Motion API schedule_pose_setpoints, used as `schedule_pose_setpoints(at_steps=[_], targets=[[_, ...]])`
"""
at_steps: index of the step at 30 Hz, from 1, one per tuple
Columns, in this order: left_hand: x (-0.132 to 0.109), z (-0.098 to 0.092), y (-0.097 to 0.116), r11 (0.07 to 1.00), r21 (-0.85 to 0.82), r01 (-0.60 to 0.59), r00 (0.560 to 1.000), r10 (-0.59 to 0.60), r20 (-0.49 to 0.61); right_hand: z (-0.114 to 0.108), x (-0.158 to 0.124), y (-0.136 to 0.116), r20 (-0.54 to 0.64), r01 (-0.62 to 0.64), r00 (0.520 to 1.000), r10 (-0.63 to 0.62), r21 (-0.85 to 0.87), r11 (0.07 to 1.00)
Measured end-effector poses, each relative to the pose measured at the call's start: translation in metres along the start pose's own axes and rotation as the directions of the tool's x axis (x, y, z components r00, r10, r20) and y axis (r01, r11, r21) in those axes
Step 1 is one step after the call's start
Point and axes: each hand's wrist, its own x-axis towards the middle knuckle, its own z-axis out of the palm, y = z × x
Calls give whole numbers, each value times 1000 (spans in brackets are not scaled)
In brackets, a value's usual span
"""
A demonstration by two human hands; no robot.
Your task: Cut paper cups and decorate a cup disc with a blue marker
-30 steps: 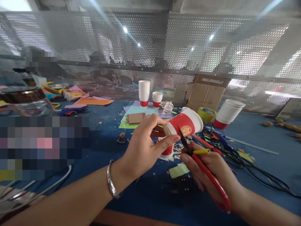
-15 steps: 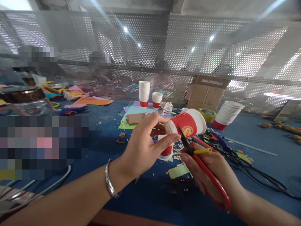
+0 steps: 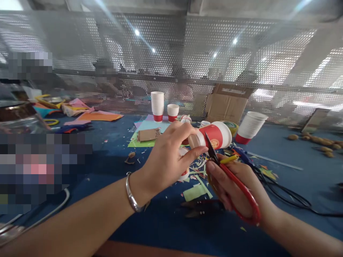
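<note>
A red and white paper cup (image 3: 209, 137) lies tilted on its side in the air, its wide rim towards the right. My left hand (image 3: 171, 157), wearing a silver bangle, grips it near the base between thumb and fingers. In my right hand (image 3: 233, 178) are red-handled scissors (image 3: 241, 185), their dark blades pointing up against the cup's side by the gold emblem. A yellow piece (image 3: 229, 159) sticks out beside the scissors' pivot. Below, partly behind my left hand, another red and white cup (image 3: 184, 167) stands on the table.
Paper scraps (image 3: 198, 164), a pale green strip (image 3: 194, 192) and dark thread snips (image 3: 200, 208) lie below my hands. Cup stacks (image 3: 157, 105) stand at the back, another stack (image 3: 252, 126) at right. A cardboard box (image 3: 226, 107), black cable (image 3: 289, 198) and coloured papers (image 3: 99, 116) surround them.
The view has shifted slightly, so the background sits further left. The cup has turned a little in my left hand, and the scissors stay against it. The thread snips show more clearly.
</note>
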Motion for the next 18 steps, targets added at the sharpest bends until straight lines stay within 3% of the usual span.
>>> schedule_pose_setpoints(at_steps=[8, 13, 18], targets=[[-15, -3, -2, 960, -204, 191, 981, -195, 1, 6, -2, -14, -78, 95, 992, -104, -112, 989], [-15, -14, -9, 951, -54, 305, 921, -281, 269, -1, 0, -5, -93, 98, 989, -110, -131, 987], [-20, -13, -22, 967, 36, 252, 887, -245, 391, -9, 10, 12, -61, 171, 983, -175, -72, 983]])
